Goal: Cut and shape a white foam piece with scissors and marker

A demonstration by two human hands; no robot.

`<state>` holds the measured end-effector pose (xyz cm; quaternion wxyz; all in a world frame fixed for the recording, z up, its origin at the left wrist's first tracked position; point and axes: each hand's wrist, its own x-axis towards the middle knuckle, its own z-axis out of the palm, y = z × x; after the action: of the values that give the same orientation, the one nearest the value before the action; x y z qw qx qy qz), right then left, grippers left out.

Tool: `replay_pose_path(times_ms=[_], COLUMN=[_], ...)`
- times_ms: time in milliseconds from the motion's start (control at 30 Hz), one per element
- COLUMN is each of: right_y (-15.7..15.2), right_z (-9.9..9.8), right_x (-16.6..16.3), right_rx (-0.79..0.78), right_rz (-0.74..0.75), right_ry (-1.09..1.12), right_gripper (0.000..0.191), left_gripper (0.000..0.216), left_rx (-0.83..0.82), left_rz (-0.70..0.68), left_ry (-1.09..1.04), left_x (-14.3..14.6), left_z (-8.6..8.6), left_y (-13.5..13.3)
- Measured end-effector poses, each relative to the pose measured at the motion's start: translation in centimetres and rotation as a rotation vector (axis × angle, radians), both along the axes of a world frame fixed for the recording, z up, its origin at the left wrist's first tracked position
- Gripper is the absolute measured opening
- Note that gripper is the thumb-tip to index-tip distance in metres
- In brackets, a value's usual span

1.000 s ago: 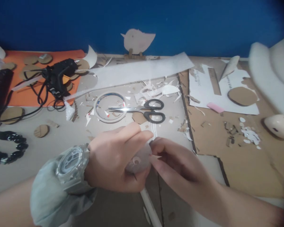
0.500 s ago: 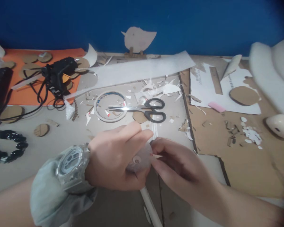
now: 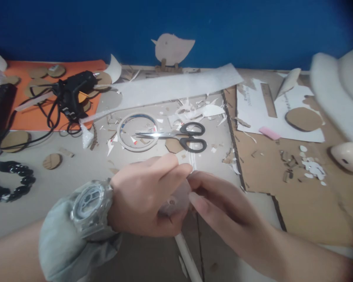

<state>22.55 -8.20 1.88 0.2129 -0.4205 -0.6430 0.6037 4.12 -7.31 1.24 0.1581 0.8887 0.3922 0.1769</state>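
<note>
In my left hand (image 3: 147, 196), closed around it, is a pale grey paper cutout (image 3: 178, 199) with a rounded edge and a small round eye on its face. Much of the cutout is hidden under my fingers. My right hand (image 3: 223, 207) pinches the cutout's right edge between thumb and index finger; whatever small piece may lie under the thumb is hidden. Just beyond my hands lie scissors (image 3: 192, 137) with black handles, their blades across a tape ring (image 3: 120, 137). A pale bird cutout (image 3: 173, 49) stands upright on a cardboard base against the blue panel.
A black glue gun (image 3: 73, 94) with its cord lies on orange sheet (image 3: 17, 121) at left, among cardboard discs. A beaded bracelet (image 3: 26, 181) is at the left edge. Paper scraps litter the middle. Cardboard (image 3: 312, 207) and white paper (image 3: 291, 133) lie at right.
The small pointed piece with a red spot, seen at my right fingertips before, is now out of sight. My right thumb has shifted up against the cutout's edge. My left hand is nearly still.
</note>
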Motion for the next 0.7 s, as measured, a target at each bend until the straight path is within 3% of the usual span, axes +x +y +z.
replay_pose_path(times_ms=[200, 333, 533, 700], right_y=[-0.3, 0.0, 0.0, 0.1], right_z=[-0.7, -0.6, -0.5, -0.3], right_x=[-0.4, -0.2, 0.6, 0.4], right_rx=[0.064, 0.047, 0.013, 0.036], right_rz=[-0.092, -0.107, -0.096, -0.058], right_ry=[-0.050, -0.062, 0.040, -0.061], right_gripper=[0.019, 0.026, 0.025, 0.024], left_gripper=[0.038, 0.057, 0.052, 0.052], left_rx=[0.100, -0.002, -0.138, -0.152], left_rz=[-0.035, 0.018, -0.001, 0.031], left_ry=[-0.003, -0.141, -0.223, -0.241], left_x=[0.3, -0.1, -0.5, -0.4], left_z=[-0.1, 0.0, 0.3, 0.2], left_y=[0.0, 0.1, 0.5, 0.5])
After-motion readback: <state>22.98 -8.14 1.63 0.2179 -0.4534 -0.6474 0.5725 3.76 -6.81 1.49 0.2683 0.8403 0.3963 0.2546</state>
